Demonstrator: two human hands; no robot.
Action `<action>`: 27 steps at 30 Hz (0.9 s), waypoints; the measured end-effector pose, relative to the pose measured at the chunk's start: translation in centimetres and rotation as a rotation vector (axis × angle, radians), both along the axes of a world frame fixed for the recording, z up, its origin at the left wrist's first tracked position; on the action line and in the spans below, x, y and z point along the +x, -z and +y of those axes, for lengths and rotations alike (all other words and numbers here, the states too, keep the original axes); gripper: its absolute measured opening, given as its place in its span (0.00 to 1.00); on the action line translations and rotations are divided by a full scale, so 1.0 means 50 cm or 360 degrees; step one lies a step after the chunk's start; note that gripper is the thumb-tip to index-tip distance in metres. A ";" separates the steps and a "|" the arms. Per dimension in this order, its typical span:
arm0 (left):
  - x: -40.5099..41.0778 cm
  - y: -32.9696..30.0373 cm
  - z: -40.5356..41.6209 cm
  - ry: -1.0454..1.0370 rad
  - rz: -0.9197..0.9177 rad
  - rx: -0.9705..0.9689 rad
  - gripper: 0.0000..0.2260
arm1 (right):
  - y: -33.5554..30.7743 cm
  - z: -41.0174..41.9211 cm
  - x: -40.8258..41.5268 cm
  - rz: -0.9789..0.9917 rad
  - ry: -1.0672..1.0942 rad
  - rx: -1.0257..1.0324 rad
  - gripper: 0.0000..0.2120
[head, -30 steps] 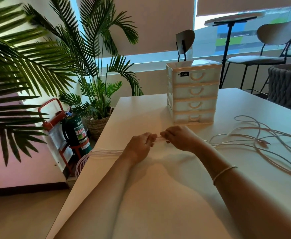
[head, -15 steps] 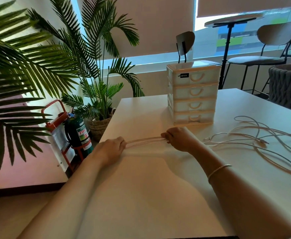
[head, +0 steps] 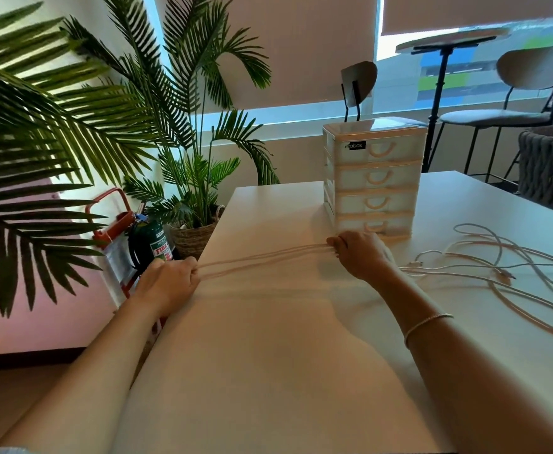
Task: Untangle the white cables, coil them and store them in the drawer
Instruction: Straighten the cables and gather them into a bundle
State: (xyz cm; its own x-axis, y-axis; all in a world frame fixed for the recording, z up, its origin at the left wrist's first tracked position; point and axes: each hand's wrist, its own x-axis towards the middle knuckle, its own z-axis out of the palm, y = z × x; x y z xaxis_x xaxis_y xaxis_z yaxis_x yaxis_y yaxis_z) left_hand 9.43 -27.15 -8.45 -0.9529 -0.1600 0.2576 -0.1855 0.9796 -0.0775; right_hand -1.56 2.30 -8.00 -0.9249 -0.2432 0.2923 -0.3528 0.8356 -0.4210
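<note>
With our left hand (head: 167,285) and right hand (head: 360,253) both gripping the thin white cable strands (head: 262,258) stretched taut over the white table (head: 268,355), we should keep equal tension and fold them into even loops.

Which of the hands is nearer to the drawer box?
Right. The right hand is just in front of the drawer box, by its bottom drawer; the left hand is far off at the table's left edge.
</note>
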 end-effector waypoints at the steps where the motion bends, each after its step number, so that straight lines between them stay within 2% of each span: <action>1: 0.000 0.002 -0.008 -0.0045 0.0020 -0.0070 0.08 | -0.001 0.000 0.001 0.0011 0.0002 -0.0015 0.18; 5: -0.003 0.011 -0.039 -0.0407 -0.0246 -0.0186 0.13 | -0.004 0.011 0.002 0.0018 0.0013 -0.0085 0.18; 7: -0.015 0.010 -0.042 -0.0474 -0.0374 0.0011 0.14 | -0.005 0.015 0.000 0.0040 -0.0018 -0.0098 0.17; 9: -0.026 -0.005 -0.023 -0.0400 -0.0394 0.0300 0.13 | -0.007 0.016 -0.003 0.0063 -0.0040 -0.0124 0.17; 13: -0.041 -0.061 0.070 -0.0037 -0.0063 0.0453 0.16 | -0.008 0.009 -0.001 0.0096 -0.0088 -0.0159 0.18; 15: -0.051 -0.084 0.140 0.0276 0.0058 0.0531 0.11 | -0.006 0.009 -0.002 0.0115 -0.0115 -0.0172 0.18; 18: -0.065 -0.083 0.227 0.0571 0.0051 0.0556 0.06 | -0.002 0.012 -0.003 0.0111 -0.0135 -0.0163 0.17; 22: -0.072 -0.039 0.256 0.0598 0.0259 0.0347 0.09 | 0.002 0.013 -0.006 0.0121 -0.0158 -0.0199 0.15; 27: -0.069 -0.011 0.272 0.0524 0.0330 0.0142 0.13 | -0.001 0.012 -0.005 0.0101 -0.0168 -0.0197 0.15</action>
State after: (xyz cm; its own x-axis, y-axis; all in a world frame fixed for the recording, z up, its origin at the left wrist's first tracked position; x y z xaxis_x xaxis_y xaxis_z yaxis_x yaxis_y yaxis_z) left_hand 5.96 -13.56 -7.90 -0.8864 0.1147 0.4485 0.1367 0.9905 0.0169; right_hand -1.82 2.90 -7.96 -0.8747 -0.2968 0.3831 -0.4652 0.7356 -0.4924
